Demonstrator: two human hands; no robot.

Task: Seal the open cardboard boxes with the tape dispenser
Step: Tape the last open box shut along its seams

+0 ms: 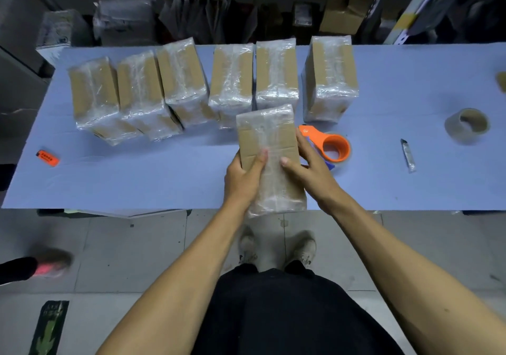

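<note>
both hands, left (243,179) and right (306,172), grip the taped cardboard box (269,157) at the tabletop (137,179) near edge, tape dispenser (330,146) lying just beside it, so overhanging that edge, the slick box might slip and fall.

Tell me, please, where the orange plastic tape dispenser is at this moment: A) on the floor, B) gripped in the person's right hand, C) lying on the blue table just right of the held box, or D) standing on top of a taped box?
C: the orange plastic tape dispenser lies on the blue table, while the left hand and right hand hold the taped cardboard box.
</note>
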